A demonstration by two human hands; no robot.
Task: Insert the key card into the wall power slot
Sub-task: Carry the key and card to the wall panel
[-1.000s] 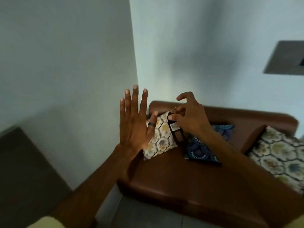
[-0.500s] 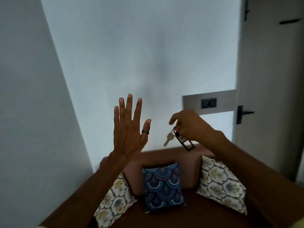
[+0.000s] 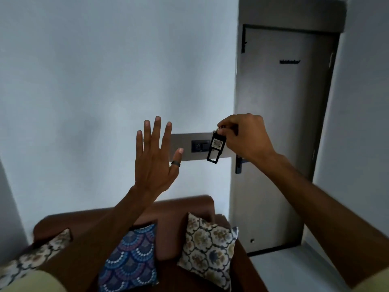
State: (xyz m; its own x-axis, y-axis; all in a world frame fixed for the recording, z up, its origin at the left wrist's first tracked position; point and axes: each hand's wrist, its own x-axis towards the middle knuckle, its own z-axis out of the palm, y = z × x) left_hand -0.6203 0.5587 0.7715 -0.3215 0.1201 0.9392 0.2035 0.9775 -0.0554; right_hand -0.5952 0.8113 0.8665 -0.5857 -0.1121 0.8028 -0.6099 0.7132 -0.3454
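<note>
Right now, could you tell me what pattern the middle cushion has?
Blue scallop, fan-like pattern on the middle cushion, seen in the head view.

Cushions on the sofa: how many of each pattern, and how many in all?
Cream floral cushions: 2, one at the left end and one at the right.
Blue scalloped cushion: 1, in the middle, partly behind the left arm.
Total: 3.
</note>
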